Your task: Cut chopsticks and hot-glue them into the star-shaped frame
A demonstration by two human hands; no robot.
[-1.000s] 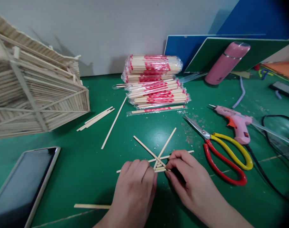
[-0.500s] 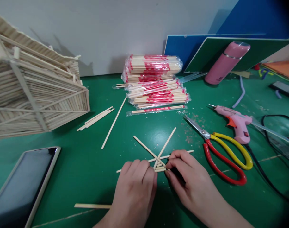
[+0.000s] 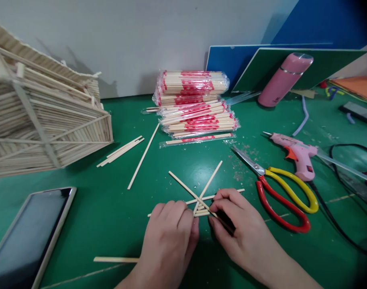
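Several chopsticks (image 3: 188, 188) cross each other in a star-like frame on the green table, with short stick pieces near the crossing. My left hand (image 3: 173, 228) is closed over the frame's left side, its fingertips curled out of sight around the sticks. On the right side, my right hand (image 3: 234, 218) pinches the lower end of a slanting chopstick between thumb and fingers. A loose chopstick (image 3: 115, 259) pokes out from behind my left wrist. To the right of my right hand lie scissors (image 3: 263, 172) with one red and one yellow handle.
A large model built of sticks (image 3: 51, 120) stands at left, above a tablet (image 3: 33, 233). Wrapped chopstick bundles (image 3: 198, 120) are piled at the back, with loose chopsticks (image 3: 121, 150) nearby. A pink glue gun (image 3: 296, 152), its cord and a pink bottle (image 3: 284, 82) are at right.
The view has shifted very slightly. Both hands keep almost the same place and grip on the sticks, with only a small movement of the fingers.
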